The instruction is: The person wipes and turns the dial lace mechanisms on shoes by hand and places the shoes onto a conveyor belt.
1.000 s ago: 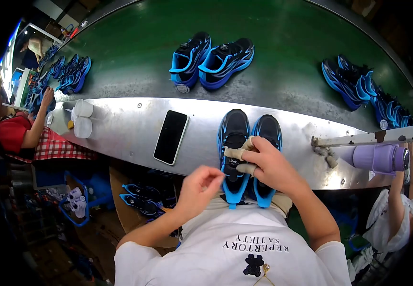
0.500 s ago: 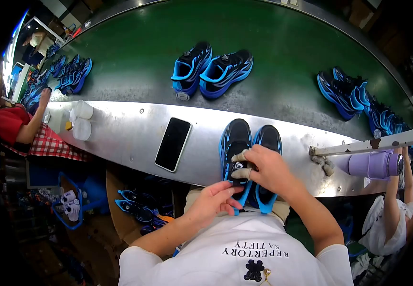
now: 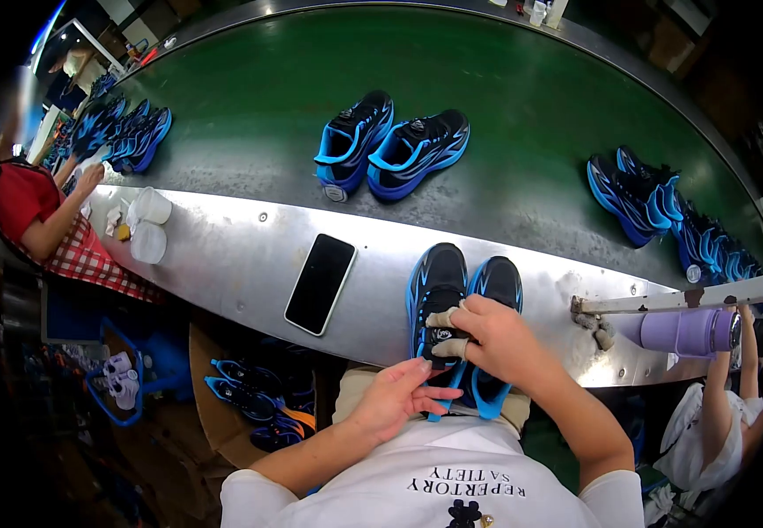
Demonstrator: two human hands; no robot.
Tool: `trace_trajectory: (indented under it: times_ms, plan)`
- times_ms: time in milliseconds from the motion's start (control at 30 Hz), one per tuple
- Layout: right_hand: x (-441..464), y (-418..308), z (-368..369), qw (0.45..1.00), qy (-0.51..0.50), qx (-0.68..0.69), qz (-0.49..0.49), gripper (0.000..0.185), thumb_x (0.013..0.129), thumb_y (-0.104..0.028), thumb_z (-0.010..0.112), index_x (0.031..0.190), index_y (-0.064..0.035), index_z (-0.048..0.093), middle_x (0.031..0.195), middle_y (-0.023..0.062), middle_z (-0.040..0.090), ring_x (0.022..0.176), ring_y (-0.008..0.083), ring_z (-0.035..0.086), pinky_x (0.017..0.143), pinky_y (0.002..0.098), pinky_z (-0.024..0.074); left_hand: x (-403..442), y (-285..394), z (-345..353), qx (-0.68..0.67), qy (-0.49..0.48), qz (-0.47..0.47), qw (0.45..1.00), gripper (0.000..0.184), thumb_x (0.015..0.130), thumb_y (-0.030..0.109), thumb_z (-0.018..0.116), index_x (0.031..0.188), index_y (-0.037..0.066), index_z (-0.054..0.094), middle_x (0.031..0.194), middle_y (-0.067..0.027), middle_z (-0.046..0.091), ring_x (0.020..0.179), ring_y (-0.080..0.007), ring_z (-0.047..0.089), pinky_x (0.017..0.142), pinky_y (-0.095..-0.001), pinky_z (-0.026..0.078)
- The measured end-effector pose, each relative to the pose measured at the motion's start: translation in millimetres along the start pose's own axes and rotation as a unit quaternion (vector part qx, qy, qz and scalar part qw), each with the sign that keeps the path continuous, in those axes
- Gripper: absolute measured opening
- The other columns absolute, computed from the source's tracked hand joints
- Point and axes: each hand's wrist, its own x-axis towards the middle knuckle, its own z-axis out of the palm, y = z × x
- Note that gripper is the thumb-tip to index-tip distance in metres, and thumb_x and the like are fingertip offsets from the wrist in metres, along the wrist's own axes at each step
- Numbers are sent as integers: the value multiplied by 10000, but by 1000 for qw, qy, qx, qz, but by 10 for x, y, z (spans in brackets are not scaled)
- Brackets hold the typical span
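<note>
A pair of black and blue sneakers stands toes outward at the near edge of the metal ledge, made up of a left sneaker and a right sneaker. My right hand wears beige covers on its fingertips. Those fingers curl around a small round piece on the left sneaker's tongue, gripping there. By the same sneaker's collar is my left hand, palm turned partly up. Its fingers are stretched out and apart, with the tips against the shoe's opening.
A phone lies on the metal ledge. Another pair of sneakers stands on the green belt. To the right are a white metal bar and a purple bottle. A co-worker in red sits left; a carton holds shoes.
The view has tilted slightly, so the ledge and sneakers appear lower. My left hand's fingers have spread from a closer pinch by the collar. My right hand keeps its place on the left sneaker.
</note>
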Motion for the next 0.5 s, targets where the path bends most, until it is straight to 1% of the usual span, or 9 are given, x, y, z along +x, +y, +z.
trace_trajectory:
  times_ms: [67, 167, 267, 367, 400, 467, 500]
  plan:
    - [-65, -16, 17, 1000, 20, -3, 18, 300, 738, -205, 723, 1020, -120, 669, 784, 90, 531, 740, 270, 570, 659, 372, 469, 15, -34, 18, -9, 6, -1, 1000, 284, 997, 192, 453, 1185, -13, 514, 1164, -102, 574, 1034, -332, 627, 724, -336, 554]
    - [-70, 89, -112, 997, -48, 40, 38, 297, 741, -197, 718, 1022, -113, 665, 798, 88, 546, 754, 269, 575, 663, 372, 472, 30, -87, 32, -18, 2, 8, 1000, 279, 1001, 181, 437, 1186, -16, 507, 1152, -103, 573, 1037, -326, 625, 732, -330, 554]
    - [-99, 45, -18, 999, -3, 28, 40, 308, 752, -193, 711, 1045, -114, 660, 813, 92, 555, 761, 271, 578, 674, 366, 472, 27, -89, 100, -9, 14, 12, 1000, 269, 1003, 156, 418, 1189, -22, 497, 1139, -111, 566, 1043, -317, 622, 743, -322, 554]
    - [-160, 31, 56, 998, 35, 12, 51, 331, 774, -159, 705, 1098, -104, 664, 774, 98, 516, 730, 262, 546, 664, 352, 452, 46, -67, 158, 1, 16, 26, 1000, 266, 1002, 143, 405, 1179, -34, 493, 1116, -117, 567, 1043, -308, 621, 766, -321, 553]
    - [-182, 35, 52, 998, 36, 28, 51, 330, 778, -159, 703, 1102, -105, 664, 772, 99, 514, 730, 260, 543, 666, 349, 452, 38, -82, 174, 5, 14, 31, 999, 266, 1001, 142, 403, 1174, -39, 493, 1107, -118, 569, 1042, -305, 620, 775, -321, 553]
    - [-239, 42, 24, 996, 44, 61, 57, 329, 786, -157, 700, 1109, -107, 663, 768, 101, 509, 729, 254, 537, 670, 343, 451, 5, -94, 225, 55, 25, 34, 998, 304, 991, 155, 428, 1231, -23, 483, 1136, -141, 584, 1037, -302, 613, 792, -339, 538]
    - [-272, 81, -42, 996, 20, 51, 64, 331, 802, -153, 689, 1128, -105, 658, 807, 101, 549, 759, 246, 551, 696, 326, 459, -9, -84, 257, 82, 28, 34, 996, 327, 986, 162, 441, 1259, -15, 479, 1150, -153, 592, 1034, -301, 610, 800, -347, 530]
